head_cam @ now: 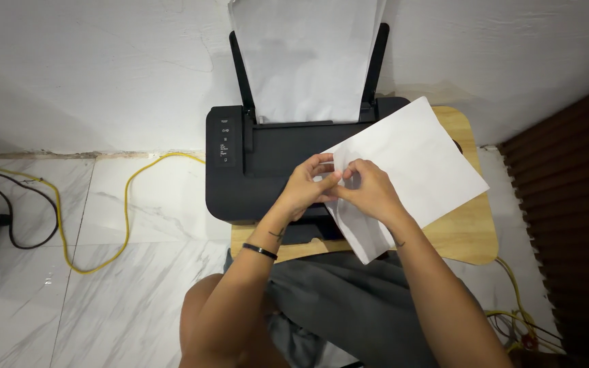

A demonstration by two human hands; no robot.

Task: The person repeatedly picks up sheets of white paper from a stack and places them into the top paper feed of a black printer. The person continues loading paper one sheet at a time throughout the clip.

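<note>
Left hand: my left hand (306, 185) sits just right of the frame's centre, fingers curled, pinching the near left edge of the white sheet (410, 170) between thumb and fingertips.
Right hand: my right hand (368, 189) is touching the left one, fingers closed on the same edge of the sheet, thumb side toward the other hand.
Sheet: I see it held tilted, spreading to the right of centre, over the printer's right side and the wooden table (468, 235).
Printer: black printer (240, 170) at centre, on the table, more white paper (308, 54) standing upright in its rear tray at top centre.
Wrist: a dark band (260, 251) on my left wrist.
Floor: pale marble floor (69, 286) at lower left, a yellow cable (128, 204) and a black cable (28, 238) looping across it.
</note>
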